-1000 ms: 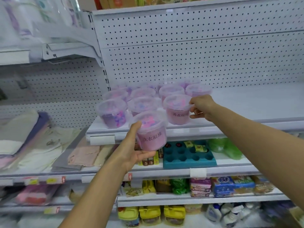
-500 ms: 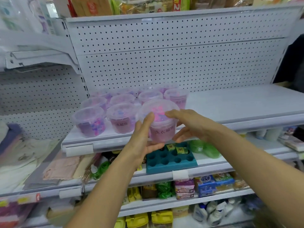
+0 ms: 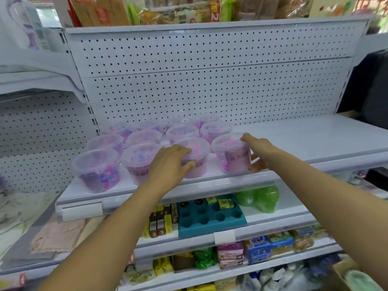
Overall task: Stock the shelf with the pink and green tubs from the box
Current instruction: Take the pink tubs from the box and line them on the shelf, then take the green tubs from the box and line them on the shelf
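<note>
At frame centre, the left hand (image 3: pixel 168 162) grips one pink tub (image 3: pixel 194 157) on the white shelf (image 3: pixel 294 141); the right hand (image 3: pixel 259 151) grips the neighbouring tub (image 3: pixel 232 153) at the row's right end.

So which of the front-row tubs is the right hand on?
The rightmost pink tub, at the row's end: the right hand grips its far side. The left hand rests on its neighbour; the other two front tubs are untouched.
</note>
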A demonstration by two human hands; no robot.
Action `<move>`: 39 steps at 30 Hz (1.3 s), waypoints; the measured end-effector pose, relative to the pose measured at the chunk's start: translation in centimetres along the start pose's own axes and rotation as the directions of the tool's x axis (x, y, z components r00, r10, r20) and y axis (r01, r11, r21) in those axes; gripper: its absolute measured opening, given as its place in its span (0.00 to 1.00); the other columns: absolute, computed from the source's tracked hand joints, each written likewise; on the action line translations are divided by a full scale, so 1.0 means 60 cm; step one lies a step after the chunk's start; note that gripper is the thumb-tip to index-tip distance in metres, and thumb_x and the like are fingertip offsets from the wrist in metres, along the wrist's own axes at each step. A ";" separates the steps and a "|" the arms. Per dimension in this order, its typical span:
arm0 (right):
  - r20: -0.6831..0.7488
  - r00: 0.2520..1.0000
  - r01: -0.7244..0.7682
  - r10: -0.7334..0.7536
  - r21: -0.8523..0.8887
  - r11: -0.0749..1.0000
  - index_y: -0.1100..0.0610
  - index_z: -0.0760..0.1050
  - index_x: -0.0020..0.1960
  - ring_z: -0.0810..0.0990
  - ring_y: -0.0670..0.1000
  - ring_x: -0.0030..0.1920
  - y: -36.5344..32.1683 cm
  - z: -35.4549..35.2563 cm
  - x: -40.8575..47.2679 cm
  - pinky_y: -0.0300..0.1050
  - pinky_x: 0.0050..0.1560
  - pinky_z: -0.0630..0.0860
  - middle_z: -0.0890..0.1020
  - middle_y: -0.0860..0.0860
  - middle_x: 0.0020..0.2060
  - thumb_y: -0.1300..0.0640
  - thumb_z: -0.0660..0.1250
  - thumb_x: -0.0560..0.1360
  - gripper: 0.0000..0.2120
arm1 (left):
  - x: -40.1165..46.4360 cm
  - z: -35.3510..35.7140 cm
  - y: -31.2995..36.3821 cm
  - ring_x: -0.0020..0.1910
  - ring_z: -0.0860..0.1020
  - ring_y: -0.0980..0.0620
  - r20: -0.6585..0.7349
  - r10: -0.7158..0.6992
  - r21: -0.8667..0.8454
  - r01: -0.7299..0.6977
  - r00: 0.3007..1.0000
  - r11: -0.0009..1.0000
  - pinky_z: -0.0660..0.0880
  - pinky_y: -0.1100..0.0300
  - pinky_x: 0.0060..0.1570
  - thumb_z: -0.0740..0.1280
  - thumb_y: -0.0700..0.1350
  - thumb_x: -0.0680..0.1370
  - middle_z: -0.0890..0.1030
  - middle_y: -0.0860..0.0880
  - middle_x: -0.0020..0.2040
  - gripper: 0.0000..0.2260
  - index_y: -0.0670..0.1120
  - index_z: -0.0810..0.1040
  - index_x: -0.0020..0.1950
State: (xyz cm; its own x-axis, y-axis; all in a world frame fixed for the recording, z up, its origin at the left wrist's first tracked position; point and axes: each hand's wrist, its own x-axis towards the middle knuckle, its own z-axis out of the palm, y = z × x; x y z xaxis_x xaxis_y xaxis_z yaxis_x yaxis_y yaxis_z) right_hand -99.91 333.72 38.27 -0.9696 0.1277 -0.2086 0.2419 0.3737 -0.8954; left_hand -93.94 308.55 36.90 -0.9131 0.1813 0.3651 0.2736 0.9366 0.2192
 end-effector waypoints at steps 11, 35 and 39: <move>-0.045 0.847 0.492 -0.530 -0.315 0.812 0.43 0.61 0.74 0.63 0.56 0.70 0.041 0.014 -0.006 0.52 0.68 0.61 0.64 0.55 0.71 0.37 0.57 0.77 0.28 | 0.006 0.021 -0.014 0.62 0.70 0.51 -0.137 0.003 -0.010 -0.004 0.991 1.000 0.69 0.58 0.50 0.64 0.52 0.79 0.76 0.53 0.63 0.16 0.53 0.76 0.65; -0.188 0.599 0.445 -0.778 -0.731 0.518 0.52 0.69 0.70 0.63 0.59 0.70 0.173 -0.048 -0.105 0.59 0.64 0.69 0.64 0.57 0.72 0.39 0.56 0.76 0.27 | -0.026 0.093 0.127 0.67 0.67 0.45 -0.265 0.228 0.041 -0.225 0.937 0.974 0.59 0.46 0.71 0.53 0.63 0.77 0.71 0.45 0.69 0.30 0.45 0.65 0.72; -0.296 0.613 0.375 -0.733 -0.708 0.599 0.54 0.67 0.71 0.66 0.58 0.69 0.276 -0.137 -0.152 0.57 0.64 0.68 0.65 0.57 0.72 0.40 0.57 0.77 0.28 | -0.043 0.161 0.247 0.69 0.67 0.44 -0.193 0.309 -0.016 -0.318 0.931 0.948 0.58 0.45 0.73 0.53 0.64 0.78 0.69 0.44 0.70 0.31 0.45 0.62 0.74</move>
State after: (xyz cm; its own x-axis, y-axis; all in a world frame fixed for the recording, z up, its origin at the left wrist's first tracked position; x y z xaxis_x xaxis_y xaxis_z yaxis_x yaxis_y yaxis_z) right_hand -86.79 346.27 28.58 -0.7605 0.0758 0.6449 -0.1927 0.9221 -0.3356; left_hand -90.43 324.84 30.45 -0.7074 0.4006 0.5823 0.5545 0.8254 0.1058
